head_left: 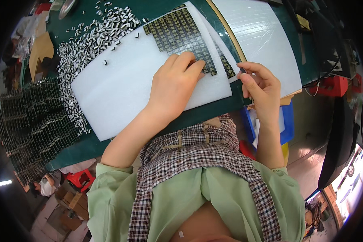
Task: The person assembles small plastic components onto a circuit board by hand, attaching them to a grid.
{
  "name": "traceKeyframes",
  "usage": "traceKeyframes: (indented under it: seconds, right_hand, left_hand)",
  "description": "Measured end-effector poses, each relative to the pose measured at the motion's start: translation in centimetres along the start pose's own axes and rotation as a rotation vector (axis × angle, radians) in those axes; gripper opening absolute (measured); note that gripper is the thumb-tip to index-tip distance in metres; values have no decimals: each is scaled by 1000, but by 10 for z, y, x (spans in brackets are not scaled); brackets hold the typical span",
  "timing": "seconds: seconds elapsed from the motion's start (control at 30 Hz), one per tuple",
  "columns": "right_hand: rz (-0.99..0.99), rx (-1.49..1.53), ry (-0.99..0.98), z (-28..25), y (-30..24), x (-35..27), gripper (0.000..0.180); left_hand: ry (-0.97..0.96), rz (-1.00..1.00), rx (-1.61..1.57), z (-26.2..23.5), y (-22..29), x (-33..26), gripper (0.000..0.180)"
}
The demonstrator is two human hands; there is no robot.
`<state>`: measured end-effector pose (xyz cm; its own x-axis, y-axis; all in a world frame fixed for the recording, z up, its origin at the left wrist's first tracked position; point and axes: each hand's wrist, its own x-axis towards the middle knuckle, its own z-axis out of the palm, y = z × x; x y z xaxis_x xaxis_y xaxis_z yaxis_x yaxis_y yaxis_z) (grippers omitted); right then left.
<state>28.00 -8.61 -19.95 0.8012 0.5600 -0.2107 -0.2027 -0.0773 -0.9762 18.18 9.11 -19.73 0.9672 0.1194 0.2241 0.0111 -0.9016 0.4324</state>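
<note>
On a white foam sheet (121, 90) lies a close-set array of small dark pieces with gold markings (177, 30). My left hand (173, 84) rests over the near edge of this array, its fingers bent down and closed. Its fingertips are hidden, so what they hold cannot be seen. To the right, just off the sheet's corner, my right hand (262, 86) is raised. Between its thumb and index finger it pinches a small dark block (242, 70). Under the top sheet, a second foam sheet bears more dark pieces (226, 62).
A large heap of small black-and-white blocks (84, 52) spreads along the sheet's left side, with a few strays (105, 62) on the foam. Racked dark strips (32, 121) stand at the far left. A plastic-wrapped white stack (262, 36) lies right; a blue bin (287, 123) sits below.
</note>
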Motion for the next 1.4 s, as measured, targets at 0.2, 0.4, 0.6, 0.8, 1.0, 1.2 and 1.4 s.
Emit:
traceKeyframes:
  seconds: [0.2,0.4,0.6,0.8,1.0,1.2,1.4]
  right_hand:
    - [43,5,-20,4,-1,6,23]
    - [48,-6,-50,6,3,6,24]
    - [12,18,-50,11,12,8,25]
    - [-317,-334,-74,23,7,8,22]
    - [-385,-286,-70,29,10,6,23]
    - [-525,-281,-75,39,7,9,22]
    - [-478,-291,-64,40,11,3,22]
  left_hand:
    - [162,265,360,16,1,-6,24]
    - [258,220,384,25,3,-11,24]
    - [214,-40,-136,11,-5,-4,20]
    - [253,-58,-206,7,-8,-3,21]
    - [-62,-866,-1658,-10,-1,-8,18]
    - [7,-825,-1788,2,0,-16,18]
    - [44,-838,-1790,5,5,-19,16]
